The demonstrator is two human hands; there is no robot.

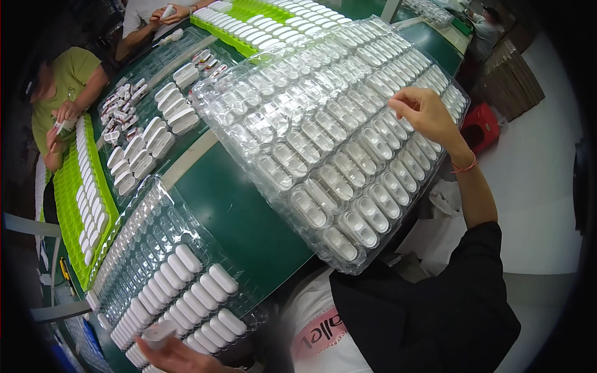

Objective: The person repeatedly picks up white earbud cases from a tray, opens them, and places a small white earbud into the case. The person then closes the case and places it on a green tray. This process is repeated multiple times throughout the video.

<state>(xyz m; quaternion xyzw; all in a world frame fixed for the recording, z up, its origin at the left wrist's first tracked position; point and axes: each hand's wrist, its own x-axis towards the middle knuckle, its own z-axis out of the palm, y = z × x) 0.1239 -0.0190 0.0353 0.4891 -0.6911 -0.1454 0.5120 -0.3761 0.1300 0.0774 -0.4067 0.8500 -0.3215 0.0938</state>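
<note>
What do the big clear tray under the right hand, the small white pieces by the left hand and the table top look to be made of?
Clear tray: thin moulded plastic, glossy, see-through with glare on its pockets. White pieces: probably hard plastic, smooth, softly shiny, rounded. Table top: dark green, matte, likely a mat or belt; unclear. The right hand touches the tray; the left hand holds a white piece.

I see a long green work table [242, 217] running away from me. A large clear plastic blister tray [329, 118] with rows of moulded pockets lies across it, its near corner hanging over the table's edge. At near left lies another clear tray [155, 248], partly filled with white oblong cases [205, 292]. Farther left, a third clear tray [140, 124] holds more white cases and small red-and-white pieces. Bright green trays [65, 205] of white cases line the left edge and the far end.
</note>
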